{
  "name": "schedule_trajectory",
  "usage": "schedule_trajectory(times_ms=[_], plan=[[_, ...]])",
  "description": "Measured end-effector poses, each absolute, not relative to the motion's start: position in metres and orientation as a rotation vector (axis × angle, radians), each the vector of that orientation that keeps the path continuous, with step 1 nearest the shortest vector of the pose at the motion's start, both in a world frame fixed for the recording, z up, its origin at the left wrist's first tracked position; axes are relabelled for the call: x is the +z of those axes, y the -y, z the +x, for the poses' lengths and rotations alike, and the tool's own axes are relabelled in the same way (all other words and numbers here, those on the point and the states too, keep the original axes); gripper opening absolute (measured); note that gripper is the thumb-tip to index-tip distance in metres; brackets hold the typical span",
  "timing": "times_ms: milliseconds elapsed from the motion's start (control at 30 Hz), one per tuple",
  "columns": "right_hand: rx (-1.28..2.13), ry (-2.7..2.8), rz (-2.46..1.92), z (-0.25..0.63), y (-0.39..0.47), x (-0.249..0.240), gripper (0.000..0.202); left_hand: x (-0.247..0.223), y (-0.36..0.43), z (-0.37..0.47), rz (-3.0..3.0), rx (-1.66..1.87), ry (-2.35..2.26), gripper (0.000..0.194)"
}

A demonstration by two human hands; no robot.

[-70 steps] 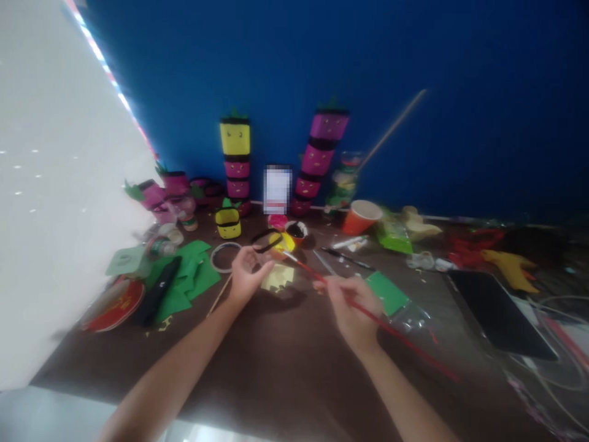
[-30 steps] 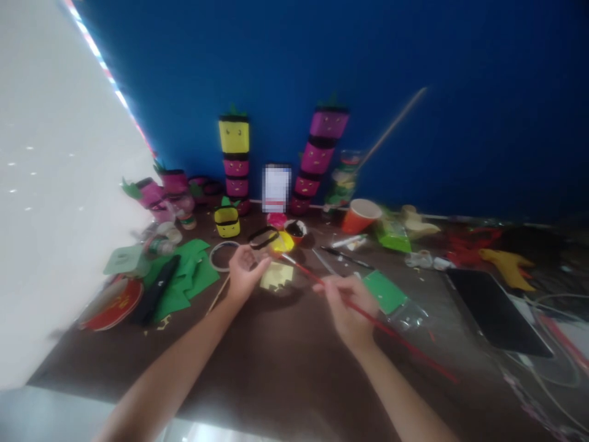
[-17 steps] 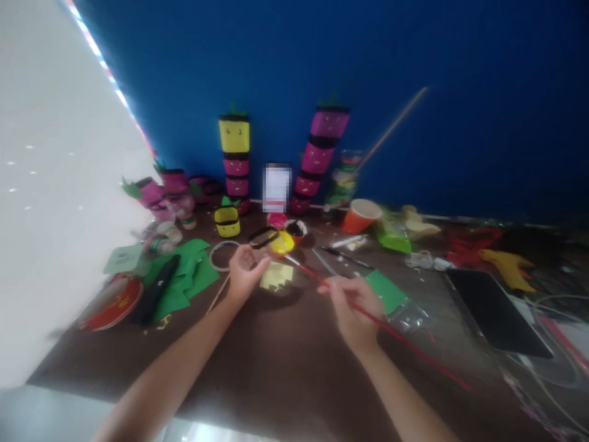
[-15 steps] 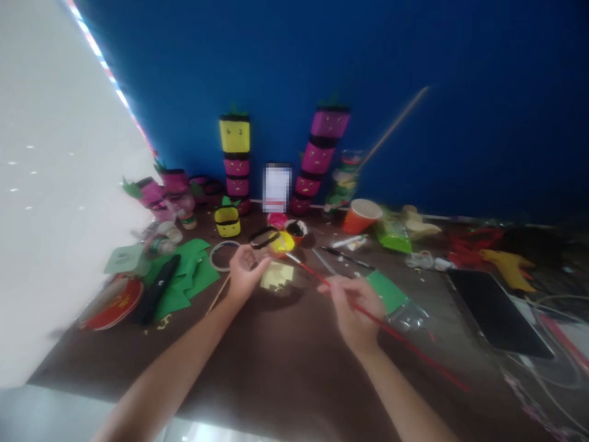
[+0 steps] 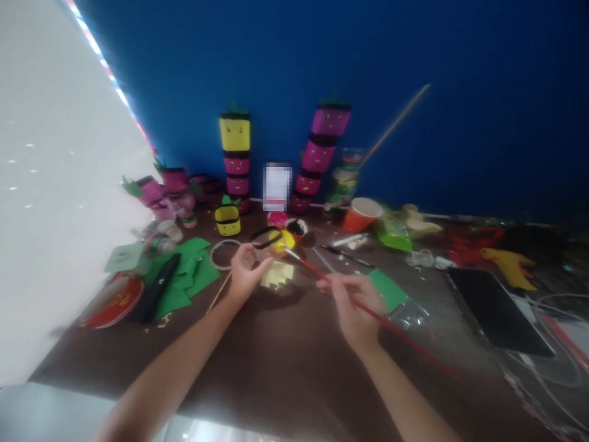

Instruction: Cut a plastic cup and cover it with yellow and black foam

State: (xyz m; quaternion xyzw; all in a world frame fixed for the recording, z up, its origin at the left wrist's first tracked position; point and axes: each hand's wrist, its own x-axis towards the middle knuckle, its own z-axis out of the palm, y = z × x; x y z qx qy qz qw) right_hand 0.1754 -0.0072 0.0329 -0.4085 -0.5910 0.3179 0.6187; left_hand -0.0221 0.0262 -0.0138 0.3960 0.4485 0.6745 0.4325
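My left hand is closed on a clear plastic piece with a black rim, perhaps a cut bottle section; its lower part is blurred and partly behind my fingers. A red-handled paintbrush is gripped in my right hand, its handle slanting down to the right. The brush's pale tip points at the black-rimmed piece and overlaps a container of yellow paint; whether it touches either I cannot tell. Below the paint lies a pale yellow cut piece.
Behind stand a cup of black paint, pink paint, a small yellow basket-like piece and tall stacks of purple faces. Green sheets and a tape roll lie left; an orange cup, tablet and yellow glue gun right.
The brush tip has shifted slightly up and left, closer to the black-rimmed piece. Both hands keep their hold and have barely moved.
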Motion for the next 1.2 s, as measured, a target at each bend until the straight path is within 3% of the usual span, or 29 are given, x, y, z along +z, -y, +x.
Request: schedule_trajectory(times_ms=[1200], plan=[[0.723, 1.402, -0.894, 0.1716, 0.0083, 0.0284, 0.009, -0.0152, -0.0267, -0.0224, 1.01, 1.684, -1.127, 0.041]])
